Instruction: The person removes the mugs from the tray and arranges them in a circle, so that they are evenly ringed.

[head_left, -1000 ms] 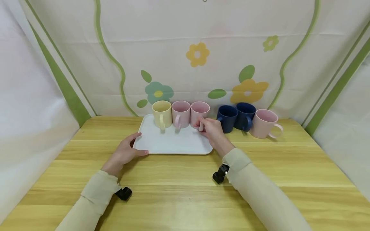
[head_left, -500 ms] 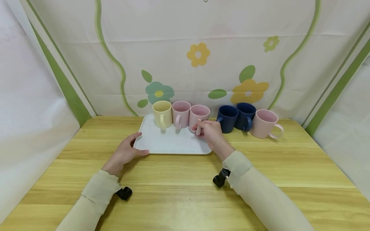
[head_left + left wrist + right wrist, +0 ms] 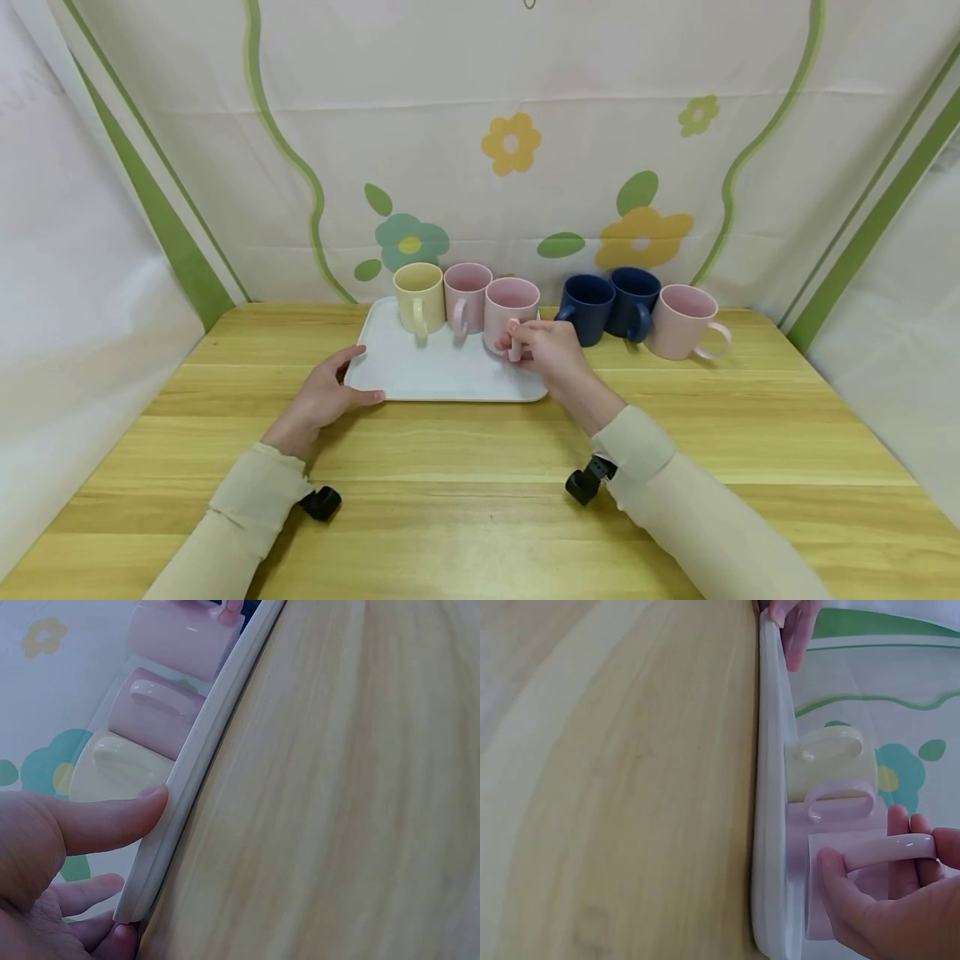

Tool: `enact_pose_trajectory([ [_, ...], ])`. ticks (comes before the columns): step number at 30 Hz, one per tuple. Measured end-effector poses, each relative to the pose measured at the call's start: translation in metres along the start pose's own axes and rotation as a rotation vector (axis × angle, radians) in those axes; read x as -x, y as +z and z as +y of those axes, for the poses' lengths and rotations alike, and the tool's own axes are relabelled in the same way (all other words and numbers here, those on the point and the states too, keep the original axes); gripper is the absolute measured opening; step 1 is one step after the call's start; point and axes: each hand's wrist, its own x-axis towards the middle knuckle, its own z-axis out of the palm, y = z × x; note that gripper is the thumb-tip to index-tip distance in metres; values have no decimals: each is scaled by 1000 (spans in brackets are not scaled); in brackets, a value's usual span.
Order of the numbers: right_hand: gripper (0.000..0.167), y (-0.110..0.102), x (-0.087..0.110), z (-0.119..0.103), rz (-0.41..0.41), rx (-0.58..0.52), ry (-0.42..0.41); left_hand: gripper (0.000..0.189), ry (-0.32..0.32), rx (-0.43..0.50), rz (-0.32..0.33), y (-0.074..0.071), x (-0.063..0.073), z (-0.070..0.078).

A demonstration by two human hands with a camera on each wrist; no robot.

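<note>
My left hand [image 3: 326,396] holds the near left corner of a white tray [image 3: 427,371], its thumb [image 3: 112,823] on the front rim and fingers at the side. A yellow mug [image 3: 410,296] and a pink mug [image 3: 467,287] stand side by side along the tray's back. My right hand [image 3: 553,357] grips the handle of a second pink mug [image 3: 504,304], held upright over the tray's right part. In the right wrist view, a narrow gap shows between this mug's base and the tray. Part of the mug's lower right side is hidden by the hand.
Right of the tray, two navy mugs [image 3: 587,321] and another pink mug [image 3: 670,329] stand close together on the wooden table [image 3: 465,500]. A white cloth backdrop [image 3: 420,125] with printed flowers rises behind the table's far edge.
The right hand has drawn the gripped pink mug toward the person and slightly left, away from the tray's back row. The left hand and the other mugs stay put.
</note>
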Motion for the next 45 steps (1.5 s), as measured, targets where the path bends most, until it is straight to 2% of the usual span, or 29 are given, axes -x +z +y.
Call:
enact_pose_trajectory([
  [5,36,-9,17,-7,-39,26,-39,104,-1,-1,-5,-1,0,0],
  [14,35,-25,40,-14,-78,-5,-92,105,4,-3,-9,-1,1,-1],
  [25,38,-51,63,-14,-61,-2,-135,104,3,3,-9,-1,2,-1],
  [35,39,-82,76,-2,-19,45,-115,104,-6,17,-16,-1,1,-1],
  [45,49,-111,84,11,23,69,-84,103,-3,13,-21,-1,1,-2],
])
